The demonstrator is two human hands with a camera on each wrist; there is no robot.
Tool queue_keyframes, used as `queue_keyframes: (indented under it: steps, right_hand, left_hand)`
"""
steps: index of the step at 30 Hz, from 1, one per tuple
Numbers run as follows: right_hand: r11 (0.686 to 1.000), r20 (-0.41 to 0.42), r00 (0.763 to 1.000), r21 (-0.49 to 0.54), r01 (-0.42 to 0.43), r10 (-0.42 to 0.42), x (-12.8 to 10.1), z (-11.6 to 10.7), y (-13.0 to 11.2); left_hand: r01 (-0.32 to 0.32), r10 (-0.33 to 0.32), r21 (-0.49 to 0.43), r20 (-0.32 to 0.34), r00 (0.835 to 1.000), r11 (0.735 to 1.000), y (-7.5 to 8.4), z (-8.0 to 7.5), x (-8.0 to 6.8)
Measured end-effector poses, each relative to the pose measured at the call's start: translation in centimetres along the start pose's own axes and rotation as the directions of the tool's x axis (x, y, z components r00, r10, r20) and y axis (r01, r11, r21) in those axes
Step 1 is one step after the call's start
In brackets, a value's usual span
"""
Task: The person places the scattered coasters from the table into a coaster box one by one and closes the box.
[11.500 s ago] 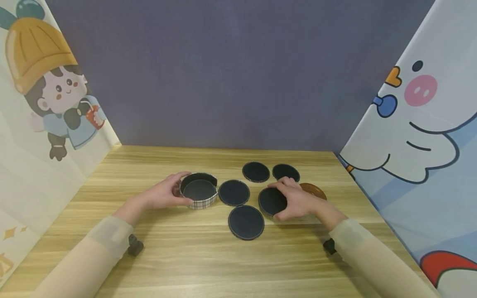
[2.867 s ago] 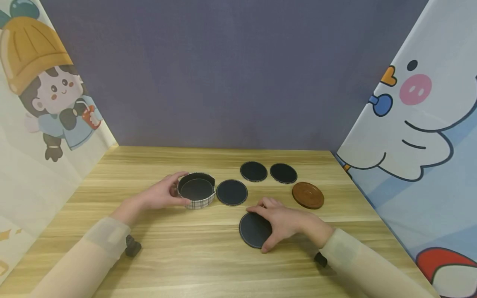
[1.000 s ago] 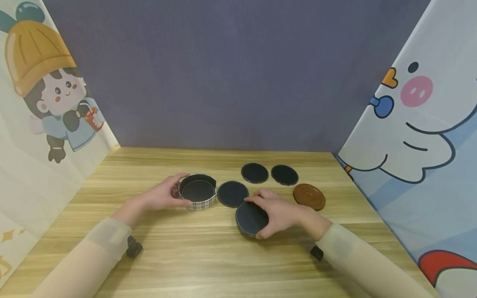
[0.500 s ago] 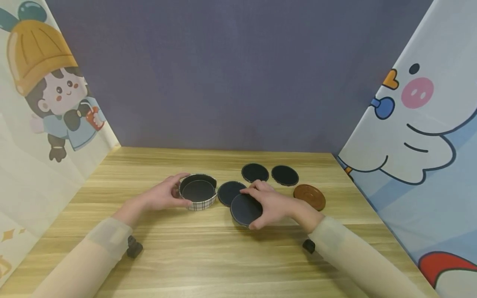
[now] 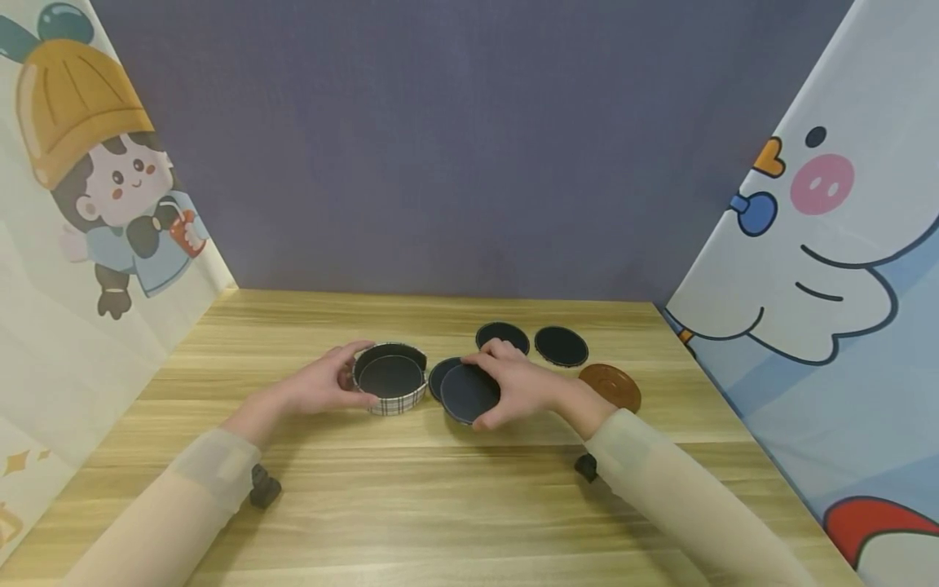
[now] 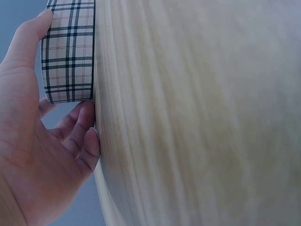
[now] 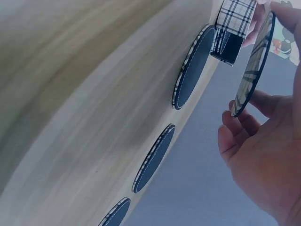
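Lifting: the right hand (image 5: 524, 390) has raised a dark coaster (image 5: 469, 393) off the worktop (image 5: 455, 497) and brought it leftward since a second ago, fingers pinching its rim.
Position: it now hangs tilted over another dark coaster (image 5: 440, 373), just beside the plaid holder (image 5: 390, 377).
Left hand (image 5: 323, 385): unmoved, curled round the holder's wall.
Holder: one dark coaster lies flat inside.
Worktop: two dark coasters (image 5: 561, 346) and a brown coaster (image 5: 610, 386) lie to the right.

brown saucer (image 5: 610, 386) and wooden table (image 5: 411, 505), cartoon panels (image 5: 88, 187) either side
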State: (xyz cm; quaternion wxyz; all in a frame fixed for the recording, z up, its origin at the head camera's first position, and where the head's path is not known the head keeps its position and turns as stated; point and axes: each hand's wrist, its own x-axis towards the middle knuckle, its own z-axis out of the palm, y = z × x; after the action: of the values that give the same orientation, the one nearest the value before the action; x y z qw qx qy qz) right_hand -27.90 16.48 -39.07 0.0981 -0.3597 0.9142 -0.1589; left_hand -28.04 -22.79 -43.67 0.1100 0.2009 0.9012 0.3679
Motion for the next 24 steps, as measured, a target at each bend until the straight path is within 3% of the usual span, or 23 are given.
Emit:
queue_keyframes:
  steps: [24]
  right_hand:
    - [0.997,-0.010,0.997,0.009,-0.075,0.075,4.8,-1.3,-1.3]
  left_hand:
    - [-0.017,0.017,-0.012,-0.007,1.000,1.000,0.0,0.0,0.1]
